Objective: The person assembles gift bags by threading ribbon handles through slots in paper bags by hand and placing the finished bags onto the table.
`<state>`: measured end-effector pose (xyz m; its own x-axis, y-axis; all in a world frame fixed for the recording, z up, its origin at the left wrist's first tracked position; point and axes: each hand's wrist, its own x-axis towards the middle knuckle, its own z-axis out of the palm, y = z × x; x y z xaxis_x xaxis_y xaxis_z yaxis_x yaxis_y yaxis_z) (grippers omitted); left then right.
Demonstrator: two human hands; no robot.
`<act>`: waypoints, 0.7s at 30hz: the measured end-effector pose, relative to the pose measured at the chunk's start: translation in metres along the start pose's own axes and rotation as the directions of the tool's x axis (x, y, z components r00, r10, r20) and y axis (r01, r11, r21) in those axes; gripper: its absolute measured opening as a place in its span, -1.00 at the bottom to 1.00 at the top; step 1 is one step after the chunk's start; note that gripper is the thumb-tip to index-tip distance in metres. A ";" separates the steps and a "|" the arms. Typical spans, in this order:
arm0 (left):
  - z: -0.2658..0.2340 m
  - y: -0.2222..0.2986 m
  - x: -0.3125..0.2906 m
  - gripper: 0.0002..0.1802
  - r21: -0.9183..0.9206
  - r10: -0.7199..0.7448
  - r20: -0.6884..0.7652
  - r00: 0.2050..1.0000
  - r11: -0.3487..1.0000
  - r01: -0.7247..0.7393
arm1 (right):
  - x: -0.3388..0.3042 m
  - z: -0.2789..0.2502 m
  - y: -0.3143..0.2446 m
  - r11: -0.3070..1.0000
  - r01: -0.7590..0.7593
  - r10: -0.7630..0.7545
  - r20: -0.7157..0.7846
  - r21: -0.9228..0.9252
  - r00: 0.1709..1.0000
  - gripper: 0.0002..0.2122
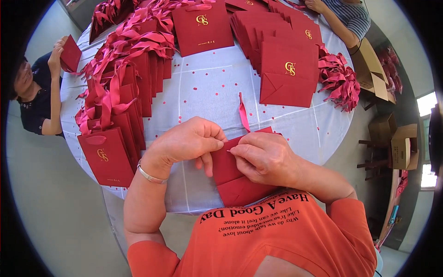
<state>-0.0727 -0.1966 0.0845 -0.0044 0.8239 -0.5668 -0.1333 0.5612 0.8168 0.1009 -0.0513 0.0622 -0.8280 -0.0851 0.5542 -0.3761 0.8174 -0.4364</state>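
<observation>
A red paper gift bag [229, 171] lies on the table edge in front of my body. Over its upper left edge my left hand [196, 142] is bent, thumb and forefinger pinched together, the other fingers curled; what the pinch holds is too small to make out. My right hand [267, 159] rests on the bag, fingers closed round a small thing with a thin pale tip [229, 150] pointing at the left fingertips. A pink ribbon [243, 113] stretches from the bag's far edge onto the cloth; its near end is hidden by my right hand.
Red bags with pink ribbon handles [108, 157] stand in a long row at left. More red bags [288, 76] lie overlapping at far right, beside bunched ribbons [340, 82]. Small red dots are scattered over the white tablecloth [198, 111]. Co-workers sit at left and far right; cardboard boxes [406, 147] stand beyond.
</observation>
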 end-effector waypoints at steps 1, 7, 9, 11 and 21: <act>0.001 0.000 0.000 -0.84 -0.006 0.011 0.003 1.000 1.000 -0.011 | 0.002 0.000 -0.002 1.000 0.009 -0.009 -0.009 -0.009 1.000 -0.88; 0.006 -0.004 0.002 -0.84 0.030 0.052 -0.023 0.998 0.998 -0.052 | 0.009 -0.001 -0.010 0.982 0.075 -0.052 0.135 -0.173 0.989 -0.88; 0.007 -0.005 0.004 -0.84 0.046 0.056 -0.033 0.998 0.997 -0.054 | 0.012 -0.002 -0.012 0.969 0.108 -0.059 0.219 -0.221 0.974 -0.92; 0.008 -0.005 0.005 -0.83 0.066 0.049 -0.042 0.998 0.997 -0.046 | 0.016 -0.001 -0.015 0.977 0.043 0.002 0.208 -0.211 0.978 -0.91; 0.013 0.002 -0.001 -0.84 0.101 0.045 -0.086 0.995 0.994 -0.037 | 0.034 0.001 -0.022 0.969 -0.189 0.222 0.235 -0.158 0.946 -0.94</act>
<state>-0.0599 -0.1952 0.0887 -0.0960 0.8386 -0.5363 -0.0323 0.5359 0.8437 0.0805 -0.0733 0.0900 -0.9648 -0.0326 0.2610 -0.1427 0.8983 -0.4155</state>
